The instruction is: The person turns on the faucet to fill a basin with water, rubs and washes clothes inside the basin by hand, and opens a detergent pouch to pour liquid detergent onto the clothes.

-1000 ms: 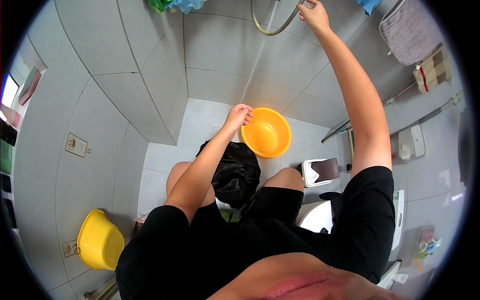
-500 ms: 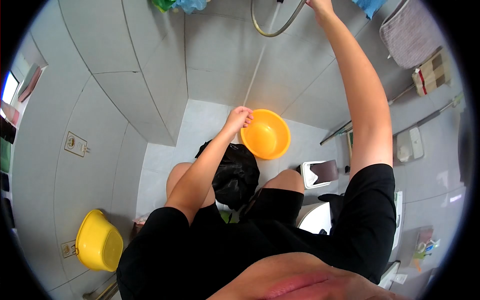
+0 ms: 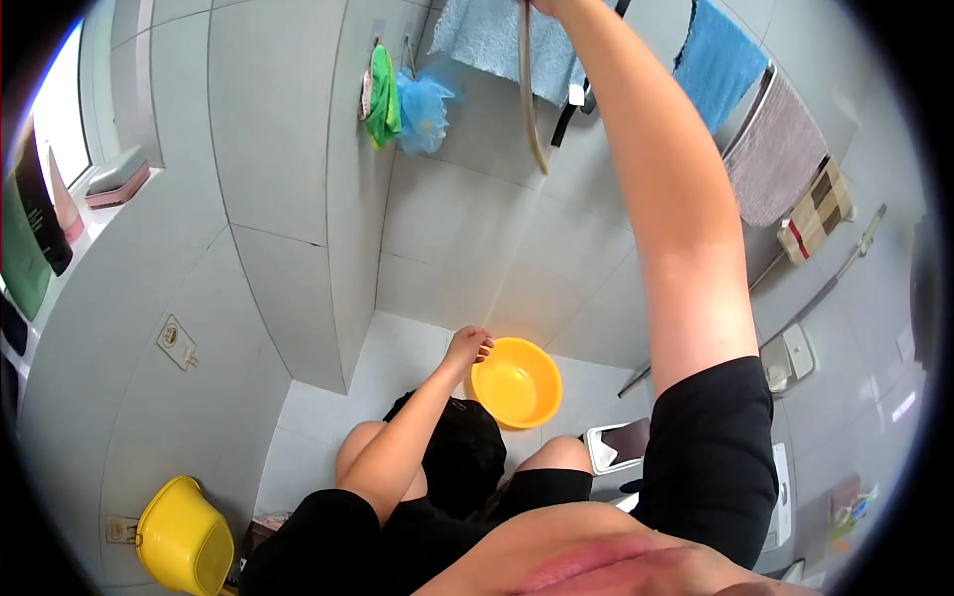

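My right hand (image 3: pixel 547 6) is raised at the top edge, mostly cut off by the frame. It is closed at the upper end of a grey shower hose (image 3: pixel 533 104) that hangs down from it; the fingertips are hidden. My left hand (image 3: pixel 469 348) is low, by the left rim of an orange basin (image 3: pixel 517 385) on the floor. Its fingers are loosely bent and slightly apart, with nothing visible in them. A black plastic bag (image 3: pixel 462 457) bulges between my knees, below my left forearm.
Blue towels (image 3: pixel 720 65) and a grey mat (image 3: pixel 780 149) hang at upper right. A green cloth (image 3: pixel 382 97) and a blue bath puff (image 3: pixel 423 111) hang on the wall. A yellow basin (image 3: pixel 186 536) hangs lower left. A white bin (image 3: pixel 602 452) stands right of my knee.
The view has tilted up, so the basin and my left hand sit lower in the frame. More of the towels, the bath puff and the window shelf shows. My right hand and the hose have shifted left.
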`<state>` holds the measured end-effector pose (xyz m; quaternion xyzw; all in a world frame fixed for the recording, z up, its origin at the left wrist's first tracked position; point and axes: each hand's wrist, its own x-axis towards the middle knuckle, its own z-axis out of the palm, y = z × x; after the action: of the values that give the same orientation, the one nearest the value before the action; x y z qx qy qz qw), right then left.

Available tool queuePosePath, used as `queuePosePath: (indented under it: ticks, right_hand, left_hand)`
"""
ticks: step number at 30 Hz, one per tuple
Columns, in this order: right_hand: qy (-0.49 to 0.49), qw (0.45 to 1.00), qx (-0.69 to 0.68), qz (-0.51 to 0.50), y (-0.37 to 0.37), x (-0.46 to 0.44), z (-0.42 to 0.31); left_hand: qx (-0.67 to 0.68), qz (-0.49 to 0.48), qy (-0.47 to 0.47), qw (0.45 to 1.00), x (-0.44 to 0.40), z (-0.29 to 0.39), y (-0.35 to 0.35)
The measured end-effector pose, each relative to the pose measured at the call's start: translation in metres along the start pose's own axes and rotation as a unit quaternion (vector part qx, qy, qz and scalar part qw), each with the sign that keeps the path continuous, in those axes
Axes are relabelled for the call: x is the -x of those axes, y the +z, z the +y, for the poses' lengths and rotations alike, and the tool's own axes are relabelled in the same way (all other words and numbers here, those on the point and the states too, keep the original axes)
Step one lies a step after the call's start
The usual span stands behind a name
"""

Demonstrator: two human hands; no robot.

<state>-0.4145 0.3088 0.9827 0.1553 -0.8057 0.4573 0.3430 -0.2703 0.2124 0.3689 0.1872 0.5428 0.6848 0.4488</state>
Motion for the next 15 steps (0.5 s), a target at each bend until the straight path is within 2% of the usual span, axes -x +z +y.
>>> queuePosePath:
  ticks: [2,4,8,9,10,11,12,15]
  right_hand:
    - [0.091,0.987,0.13,0.03,-0.017,0.02,0.033]
    - [0.179,0.947,0.261,0.055,-0.038,0.038,0.077]
    - [0.202,0.943,0.25,0.088,-0.075,0.064,0.139]
    - [0.168,0.927,0.325,0.08,-0.098,0.056,0.174]
    - [0.133,0.904,0.399,0.071,-0.097,0.061,0.177]
    - [0.164,0.869,0.46,0.077,-0.099,0.068,0.179]
    - [0.172,0.868,0.459,0.077,-0.092,0.081,0.172]
    - [0.189,0.808,0.558,-0.003,-0.073,0.117,0.157]
  left_hand:
    - [-0.001,0.008,-0.002,1.0,0.007,0.009,-0.003]
    - [0.004,0.014,-0.004,1.0,0.009,0.011,-0.004]
    - [0.019,0.002,0.01,1.0,0.006,0.007,-0.012]
    - [0.02,-0.004,0.015,1.0,0.006,0.004,-0.015]
    - [0.019,-0.004,0.009,1.0,0.005,0.002,-0.017]
    - [0.021,0.002,0.008,1.0,0.003,0.0,-0.019]
    - [0.024,0.008,0.007,1.0,0.002,-0.002,-0.019]
    - [0.029,0.005,0.003,1.0,0.006,0.005,-0.019]
